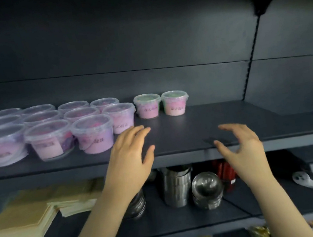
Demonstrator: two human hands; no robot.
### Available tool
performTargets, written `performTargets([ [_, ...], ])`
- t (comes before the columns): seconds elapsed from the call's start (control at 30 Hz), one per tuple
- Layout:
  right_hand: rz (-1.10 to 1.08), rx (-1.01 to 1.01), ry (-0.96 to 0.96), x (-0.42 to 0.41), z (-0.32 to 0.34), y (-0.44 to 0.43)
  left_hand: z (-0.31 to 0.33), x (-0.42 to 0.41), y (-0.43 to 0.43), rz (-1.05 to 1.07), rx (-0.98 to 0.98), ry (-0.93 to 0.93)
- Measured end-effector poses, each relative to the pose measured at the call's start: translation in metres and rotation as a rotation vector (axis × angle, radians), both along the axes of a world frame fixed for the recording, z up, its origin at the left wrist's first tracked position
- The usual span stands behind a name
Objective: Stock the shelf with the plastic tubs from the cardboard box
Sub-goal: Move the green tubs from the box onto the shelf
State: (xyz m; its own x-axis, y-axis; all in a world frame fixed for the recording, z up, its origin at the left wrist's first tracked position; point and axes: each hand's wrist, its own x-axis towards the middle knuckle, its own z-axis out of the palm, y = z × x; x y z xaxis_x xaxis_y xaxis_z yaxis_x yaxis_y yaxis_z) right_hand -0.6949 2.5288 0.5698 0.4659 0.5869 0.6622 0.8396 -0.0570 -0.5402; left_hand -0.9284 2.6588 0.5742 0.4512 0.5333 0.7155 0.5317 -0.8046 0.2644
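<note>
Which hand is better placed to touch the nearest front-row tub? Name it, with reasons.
Left. The left hand, open and empty, hovers beside the front-row tub; the right hand is farther right, by the bare shelf.

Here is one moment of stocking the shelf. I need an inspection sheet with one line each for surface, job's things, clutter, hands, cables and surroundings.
Surface: dark shelf, with tubs on its left part.
Job's things: purple tubs, lidded, stand in rows at the left; two smaller pink tubs stand side by side at the back; the cardboard box is not in view.
Clutter: nothing seen on this shelf.
Hands: left hand has straight fingers, is close to the front tubs and holds nothing; right hand has loosely curled fingers and holds nothing.
Cables: nothing seen.
Surroundings: the lower shelf holds paper stacks, steel cups, steel bowls and a white scoop.
</note>
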Motion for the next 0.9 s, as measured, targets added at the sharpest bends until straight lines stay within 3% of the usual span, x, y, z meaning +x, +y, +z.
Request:
performTargets([
  [0.43,-0.248,-0.24,0.159,-0.172,-0.098,-0.197,-0.1,-0.137,-0.137,-0.253,-0.269,0.113],
  [0.9,-0.592,-0.392,0.397,-0.154,-0.189,-0.372,-0.197,-0.045,-0.242,-0.536,-0.403,0.404],
])
